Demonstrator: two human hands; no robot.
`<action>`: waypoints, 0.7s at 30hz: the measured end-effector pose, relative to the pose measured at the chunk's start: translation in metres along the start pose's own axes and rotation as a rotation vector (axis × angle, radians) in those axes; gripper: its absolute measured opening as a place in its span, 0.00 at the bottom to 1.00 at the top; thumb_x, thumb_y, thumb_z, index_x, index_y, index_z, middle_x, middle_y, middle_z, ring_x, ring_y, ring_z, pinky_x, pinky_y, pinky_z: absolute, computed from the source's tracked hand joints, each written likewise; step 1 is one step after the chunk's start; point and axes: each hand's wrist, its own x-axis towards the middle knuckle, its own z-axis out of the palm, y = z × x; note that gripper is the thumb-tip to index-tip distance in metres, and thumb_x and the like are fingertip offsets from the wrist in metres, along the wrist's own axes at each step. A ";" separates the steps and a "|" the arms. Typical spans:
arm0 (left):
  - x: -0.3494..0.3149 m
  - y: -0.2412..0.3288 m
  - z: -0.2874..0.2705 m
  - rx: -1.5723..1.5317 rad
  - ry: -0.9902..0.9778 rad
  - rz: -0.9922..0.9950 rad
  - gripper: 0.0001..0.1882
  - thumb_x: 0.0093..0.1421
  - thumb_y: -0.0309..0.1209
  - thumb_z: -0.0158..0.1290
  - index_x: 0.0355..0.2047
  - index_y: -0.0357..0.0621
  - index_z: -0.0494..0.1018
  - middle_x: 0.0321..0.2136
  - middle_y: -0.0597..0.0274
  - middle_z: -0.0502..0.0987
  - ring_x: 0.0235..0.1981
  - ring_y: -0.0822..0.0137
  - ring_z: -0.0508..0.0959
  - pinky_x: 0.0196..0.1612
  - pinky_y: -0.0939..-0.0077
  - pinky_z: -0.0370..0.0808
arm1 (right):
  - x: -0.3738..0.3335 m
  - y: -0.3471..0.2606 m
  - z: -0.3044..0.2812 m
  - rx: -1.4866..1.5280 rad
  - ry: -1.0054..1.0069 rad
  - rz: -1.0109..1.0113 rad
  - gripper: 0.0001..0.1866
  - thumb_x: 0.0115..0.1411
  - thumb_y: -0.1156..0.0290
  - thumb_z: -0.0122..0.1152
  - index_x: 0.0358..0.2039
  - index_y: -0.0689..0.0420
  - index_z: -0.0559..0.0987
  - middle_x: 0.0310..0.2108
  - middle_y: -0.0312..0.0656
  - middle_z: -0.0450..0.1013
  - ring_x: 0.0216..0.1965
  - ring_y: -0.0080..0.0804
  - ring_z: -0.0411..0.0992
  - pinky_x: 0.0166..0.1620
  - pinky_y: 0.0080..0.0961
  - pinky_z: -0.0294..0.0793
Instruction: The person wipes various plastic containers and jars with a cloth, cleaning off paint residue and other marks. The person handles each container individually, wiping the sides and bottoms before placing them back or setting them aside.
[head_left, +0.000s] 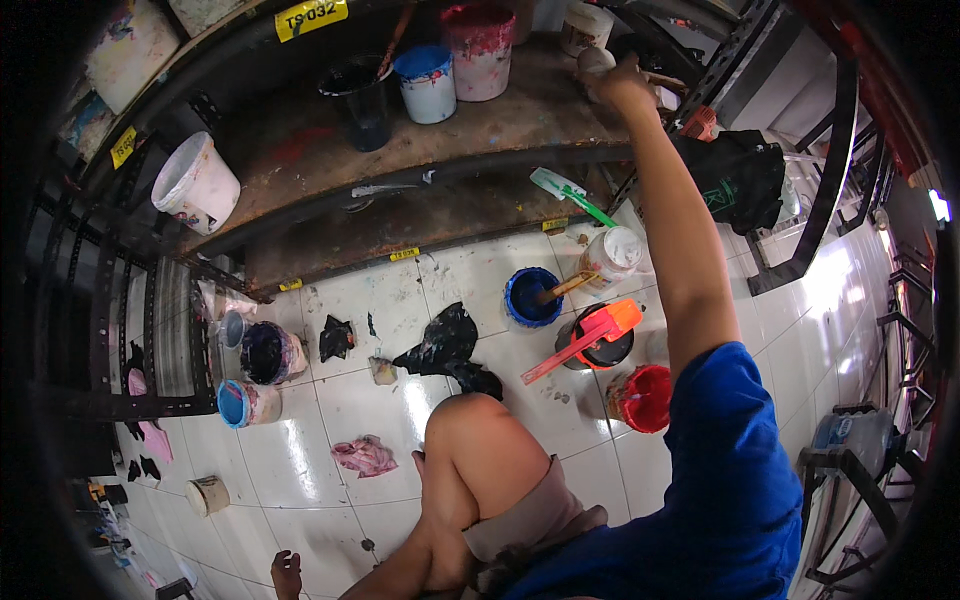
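Note:
My right hand (628,88) reaches up to the right end of the shelf board (480,125). Its fingers are closed around a small whitish round object (597,61), whose exact kind I cannot make out. Right behind it stands a white tub (586,28), and the dark things past the hand are partly hidden. Low at the left, my left hand (286,575) hangs above the floor tiles, with thumb and fingers apart and nothing seen in it.
On the shelf stand a pink-stained bucket (478,50), a blue-rimmed pot (426,84), a black cup (358,102) and a white bucket (197,184). Floor: blue paint pot (533,297), red paint pot (640,397), orange-red scraper (585,338), black plastic (445,345), pink rag (365,456).

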 end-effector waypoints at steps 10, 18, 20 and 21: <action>-0.047 0.185 -0.034 -0.011 0.117 0.240 0.15 0.60 0.26 0.53 0.46 0.31 0.72 0.37 0.49 0.78 0.36 0.59 0.78 0.41 0.66 0.74 | 0.005 0.045 -0.043 0.553 -0.505 0.007 0.44 0.44 0.39 0.64 0.52 0.62 0.72 0.44 0.45 0.73 0.40 0.34 0.71 0.39 0.28 0.71; -0.087 0.396 -0.009 -0.515 0.046 0.896 0.22 0.54 0.22 0.54 0.51 0.34 0.70 0.47 0.51 0.75 0.48 0.60 0.75 0.52 0.69 0.70 | -0.160 -0.082 -0.160 0.476 -1.025 -0.685 0.37 0.45 0.40 0.62 0.49 0.54 0.75 0.37 0.34 0.72 0.36 0.21 0.69 0.35 0.20 0.71; -0.092 0.442 -0.006 -0.647 -0.007 0.962 0.23 0.55 0.26 0.56 0.53 0.37 0.69 0.49 0.54 0.74 0.51 0.62 0.73 0.53 0.70 0.68 | -0.199 -0.112 -0.173 0.439 -1.161 -0.866 0.36 0.46 0.40 0.62 0.49 0.53 0.74 0.37 0.35 0.72 0.37 0.22 0.70 0.37 0.21 0.72; -0.093 0.451 -0.006 -0.698 -0.002 0.980 0.25 0.56 0.28 0.57 0.54 0.39 0.68 0.52 0.55 0.72 0.52 0.63 0.71 0.53 0.69 0.68 | -0.222 -0.135 -0.179 0.396 -1.228 -0.972 0.36 0.46 0.40 0.61 0.48 0.55 0.75 0.38 0.37 0.73 0.37 0.23 0.70 0.39 0.22 0.72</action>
